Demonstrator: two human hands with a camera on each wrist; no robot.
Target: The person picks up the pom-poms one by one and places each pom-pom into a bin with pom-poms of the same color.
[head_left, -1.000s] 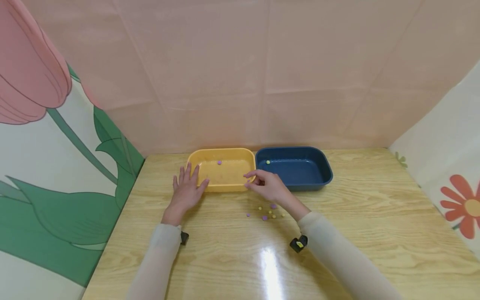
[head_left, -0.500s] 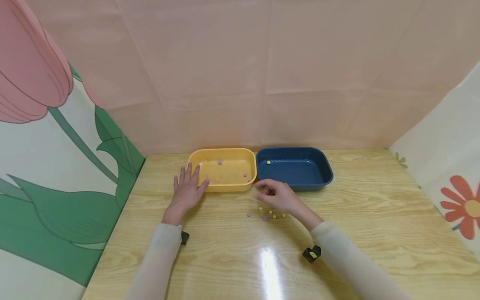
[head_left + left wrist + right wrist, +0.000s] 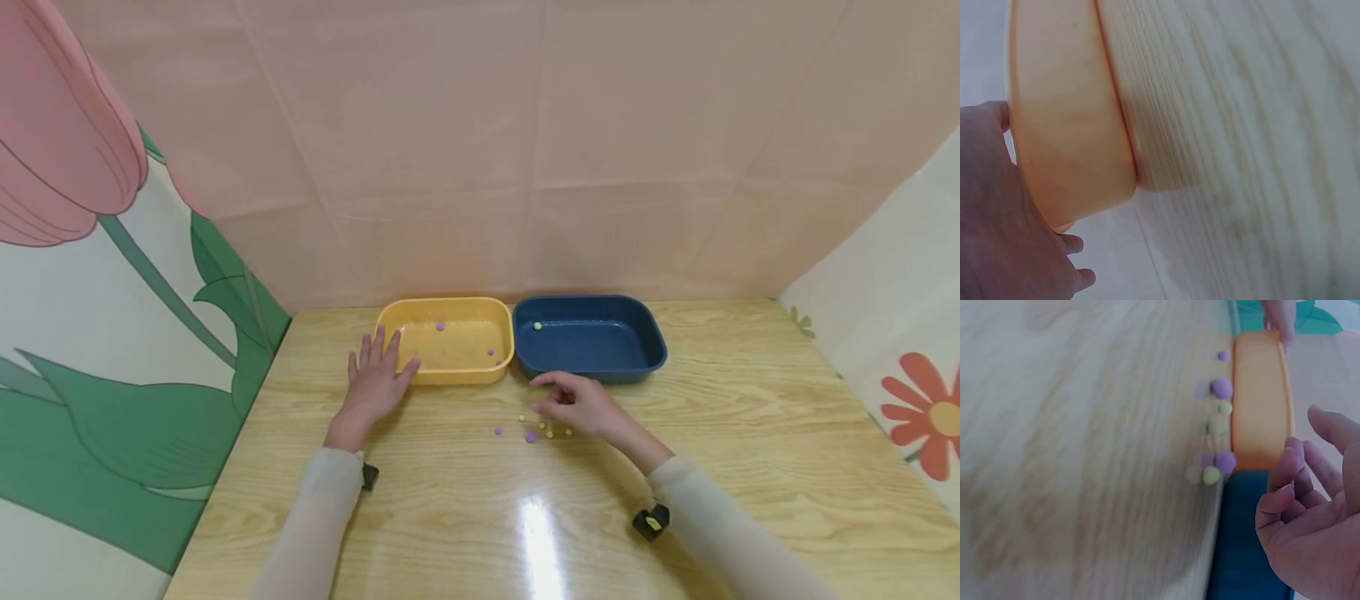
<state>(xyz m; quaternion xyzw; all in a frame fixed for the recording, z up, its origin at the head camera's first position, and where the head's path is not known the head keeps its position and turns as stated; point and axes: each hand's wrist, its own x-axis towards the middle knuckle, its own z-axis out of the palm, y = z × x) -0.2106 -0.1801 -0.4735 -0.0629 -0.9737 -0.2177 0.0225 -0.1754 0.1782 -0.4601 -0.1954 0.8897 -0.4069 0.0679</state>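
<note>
By balls [image 3: 531, 437] on bench [image 3: 420, 508]: right hand [image 3: 585, 407] noted released, fingers loosely bent.
Yellow tray [image 3: 457, 377] touched by spread left hand [image 3: 371, 390].

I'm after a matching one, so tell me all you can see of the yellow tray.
The yellow tray is a shallow, smooth, plastic-looking rectangle with rounded corners and a slim rim. It sits upright on the wood-grained table, a long side facing the person and its right end close beside the blue tray. Three small purple balls show inside. The left hand rests at its left front corner, fingers spread.
</note>
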